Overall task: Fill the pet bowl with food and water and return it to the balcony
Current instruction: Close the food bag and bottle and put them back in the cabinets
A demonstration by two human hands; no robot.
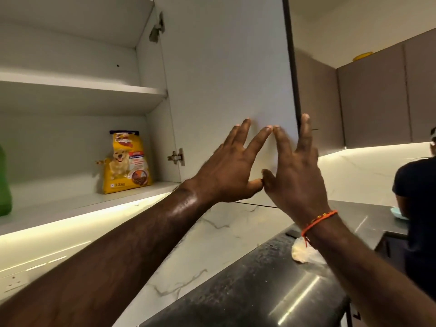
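I'm reaching up with both hands at the open cabinet door (pixel 226 79). My left hand (pixel 232 165) is lying flat against the door's pale inner face, fingers straight and spread, gripping nothing. My right hand (pixel 296 172) is right beside it, thumbs touching, fingers straight too; its outermost finger is sticking up past the door's dark outer edge, so that hand is sitting right at the edge of the panel. Nothing is being held in either hand. There's an orange thread bracelet (pixel 317 220) on my right wrist.

The dog food bag (pixel 127 161), yellow with a puppy on the front, is standing upright on the cabinet's bottom shelf (pixel 59 204), back near the right inner wall, well apart from my hands. Something green (pixel 4 182) is poking in at the far left of that same shelf; I can't tell what it is.

Below, the dark countertop (pixel 259 291) is running along the marble-look wall, with a crumpled clear plastic bag (pixel 304 252) lying on it just under my right wrist. Another person in a dark shirt (pixel 417 201) is standing at the far right, by a light blue dish (pixel 397 213) on the counter.
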